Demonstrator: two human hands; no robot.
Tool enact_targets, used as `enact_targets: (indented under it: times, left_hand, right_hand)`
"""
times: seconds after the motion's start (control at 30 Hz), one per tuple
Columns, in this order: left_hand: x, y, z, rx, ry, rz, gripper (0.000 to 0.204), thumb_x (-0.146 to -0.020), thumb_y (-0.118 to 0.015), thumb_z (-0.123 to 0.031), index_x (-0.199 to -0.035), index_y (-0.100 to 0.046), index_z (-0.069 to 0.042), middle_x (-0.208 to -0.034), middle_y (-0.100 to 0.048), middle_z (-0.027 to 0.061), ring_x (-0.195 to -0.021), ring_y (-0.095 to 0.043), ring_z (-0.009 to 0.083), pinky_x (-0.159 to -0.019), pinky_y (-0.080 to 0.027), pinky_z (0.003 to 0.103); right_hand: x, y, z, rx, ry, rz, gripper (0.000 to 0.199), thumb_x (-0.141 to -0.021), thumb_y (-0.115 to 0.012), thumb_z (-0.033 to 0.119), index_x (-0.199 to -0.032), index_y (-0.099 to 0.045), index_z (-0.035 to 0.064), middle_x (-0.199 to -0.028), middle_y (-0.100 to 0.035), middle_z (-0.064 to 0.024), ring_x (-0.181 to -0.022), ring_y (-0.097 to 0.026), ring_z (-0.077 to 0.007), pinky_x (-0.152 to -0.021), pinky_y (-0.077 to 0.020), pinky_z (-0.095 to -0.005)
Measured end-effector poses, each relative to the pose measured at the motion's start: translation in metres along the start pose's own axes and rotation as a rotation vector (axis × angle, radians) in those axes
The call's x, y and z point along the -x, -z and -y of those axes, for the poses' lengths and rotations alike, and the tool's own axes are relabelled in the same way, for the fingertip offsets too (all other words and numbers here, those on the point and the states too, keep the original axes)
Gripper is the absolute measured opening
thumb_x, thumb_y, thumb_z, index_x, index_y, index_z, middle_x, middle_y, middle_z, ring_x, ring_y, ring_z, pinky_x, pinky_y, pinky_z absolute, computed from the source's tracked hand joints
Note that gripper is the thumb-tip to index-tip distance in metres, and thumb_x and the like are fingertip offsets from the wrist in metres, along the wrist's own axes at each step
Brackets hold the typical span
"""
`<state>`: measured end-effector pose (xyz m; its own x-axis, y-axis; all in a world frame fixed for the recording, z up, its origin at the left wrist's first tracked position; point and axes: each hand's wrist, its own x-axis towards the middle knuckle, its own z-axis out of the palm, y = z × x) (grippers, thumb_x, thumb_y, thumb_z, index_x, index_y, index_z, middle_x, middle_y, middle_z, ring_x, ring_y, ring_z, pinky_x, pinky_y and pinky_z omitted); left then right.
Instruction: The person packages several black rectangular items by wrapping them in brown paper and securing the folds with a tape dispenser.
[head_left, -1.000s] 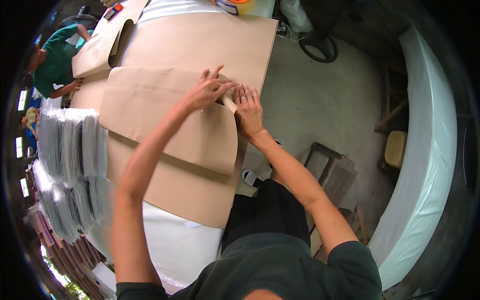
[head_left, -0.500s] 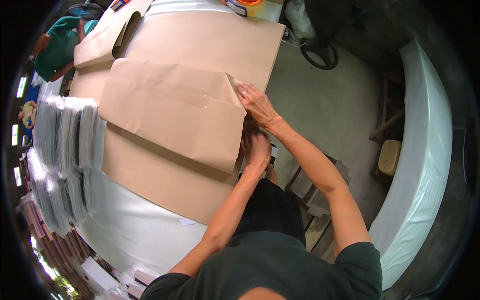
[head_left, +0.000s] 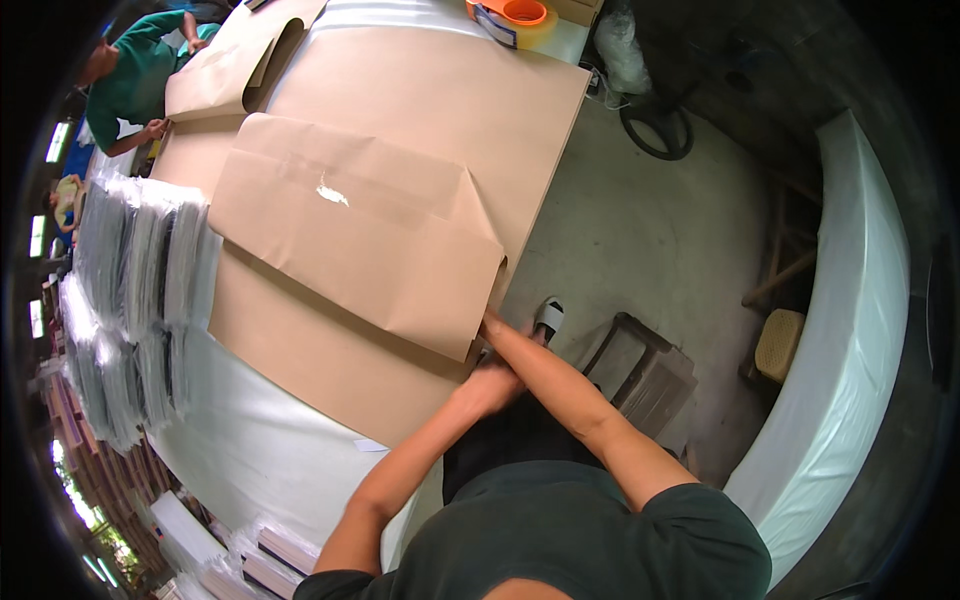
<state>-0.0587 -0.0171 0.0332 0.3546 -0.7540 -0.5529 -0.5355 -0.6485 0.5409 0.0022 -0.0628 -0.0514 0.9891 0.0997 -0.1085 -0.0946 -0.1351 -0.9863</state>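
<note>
A large brown paper wrap [head_left: 360, 230] lies folded over on flat brown paper sheets [head_left: 430, 90] across the table. A bright white patch, perhaps glare on clear tape, shows on its top. My right hand [head_left: 492, 326] is at the wrap's near right end, its fingers mostly hidden by the paper's edge and the forearm. Just below it, near the table's edge, my left hand [head_left: 497, 386] is smeared by motion. The two arms meet there, my left hand close under my right forearm. What either hand holds, if anything, does not show.
Stacked plastic-wrapped bundles [head_left: 140, 260] stand at left. Tape rolls [head_left: 515, 22] sit at the table's far end. At far left a person in a green shirt [head_left: 140, 75] handles another paper fold [head_left: 235, 70]. A brown stool [head_left: 655, 375] and long white-covered stack [head_left: 850, 330] are at right.
My right hand has come down from the wrap's upper right corner to its near end. My left hand has moved down toward me. The wrap's right end now lies lower and more folded in.
</note>
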Motion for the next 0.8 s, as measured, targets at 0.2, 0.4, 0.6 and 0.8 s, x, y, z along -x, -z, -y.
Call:
enact_targets:
  times: [0.2,0.4,0.6,0.8]
  left_hand:
    - [0.115,0.079,0.051,0.787,-0.455,-0.508,0.036,-0.091,-0.06,-0.007,-0.127,-0.061,-0.009,-0.131,-0.055,0.0189,-0.127,-0.048,0.0311,-0.109,-0.035,0.047]
    - [0.062,0.099,0.169,-0.39,0.454,-0.898,0.046,-0.097,-0.051,-0.021,-0.143,-0.046,-0.023,-0.156,-0.03,0.0032,-0.147,-0.016,0.0316,-0.114,-0.019,0.05]
    - [0.046,0.088,0.176,-0.258,0.389,-0.996,0.044,-0.1,-0.045,-0.031,-0.143,-0.045,-0.027,-0.154,-0.033,-0.0025,-0.145,-0.021,0.0273,-0.115,-0.017,0.05]
    - [0.065,0.073,0.171,-0.266,0.218,-0.981,0.045,-0.101,-0.043,-0.029,-0.144,-0.044,-0.018,-0.154,-0.034,0.0008,-0.144,-0.024,0.0279,-0.115,-0.018,0.049]
  right_hand:
    - [-0.012,-0.027,0.006,-0.235,0.035,0.238,0.054,-0.086,-0.06,0.018,-0.132,-0.043,-0.0041,-0.133,-0.05,-0.0234,-0.127,-0.046,-0.0338,-0.102,-0.042,-0.041]
    - [0.022,-0.031,-0.005,-0.249,-0.006,0.368,0.056,-0.086,-0.064,0.021,-0.13,-0.044,-0.0057,-0.132,-0.05,-0.0236,-0.126,-0.046,-0.0348,-0.1,-0.0423,-0.0409]
    - [0.085,0.028,0.007,-0.129,0.231,0.616,0.051,-0.081,-0.069,0.02,-0.116,-0.051,-0.0121,-0.111,-0.058,-0.0301,-0.103,-0.058,-0.03,-0.085,-0.0463,-0.0403]
    - [0.062,0.012,-0.007,-0.143,0.099,0.136,0.021,-0.08,-0.065,0.0,-0.1,-0.068,-0.0047,-0.084,-0.072,-0.0105,-0.078,-0.064,-0.0117,-0.073,-0.0522,-0.0275]
